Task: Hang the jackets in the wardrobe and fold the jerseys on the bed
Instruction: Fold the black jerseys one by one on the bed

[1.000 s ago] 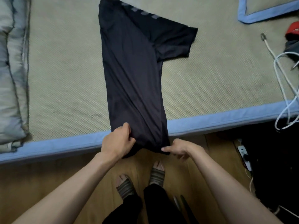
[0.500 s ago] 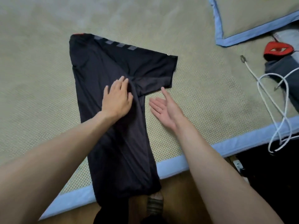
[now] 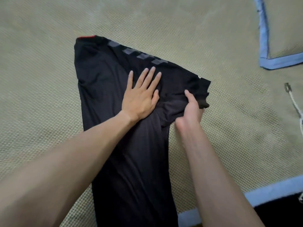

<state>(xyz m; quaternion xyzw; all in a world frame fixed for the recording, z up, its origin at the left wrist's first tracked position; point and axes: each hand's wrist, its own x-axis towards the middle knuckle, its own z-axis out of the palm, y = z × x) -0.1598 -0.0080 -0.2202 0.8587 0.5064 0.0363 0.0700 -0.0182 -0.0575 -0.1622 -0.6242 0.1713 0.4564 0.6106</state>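
Note:
A black jersey (image 3: 101, 82) lies folded lengthwise on the woven bed mat (image 3: 49, 46), collar end with a red trim away from me, grey marks along the shoulder. My left hand (image 3: 141, 97) rests flat on its chest area, fingers spread, pressing the cloth down. My right hand (image 3: 191, 108) grips the lower edge of the sleeve, which sticks out to the right, and the sleeve fabric is bunched and partly lifted. The jersey's hem end runs off the bottom of the view between my forearms.
The mat has a blue border (image 3: 270, 192) along the near right edge, with dark floor beyond it. A second blue-edged cushion (image 3: 265, 63) lies at the top right. A white cable with a metal plug (image 3: 290, 94) rests on the mat at the right.
My hands left the hem and moved up the jersey. The left hand now presses flat higher on the chest; the right hand, open beside the cloth before, has closed on the sleeve.

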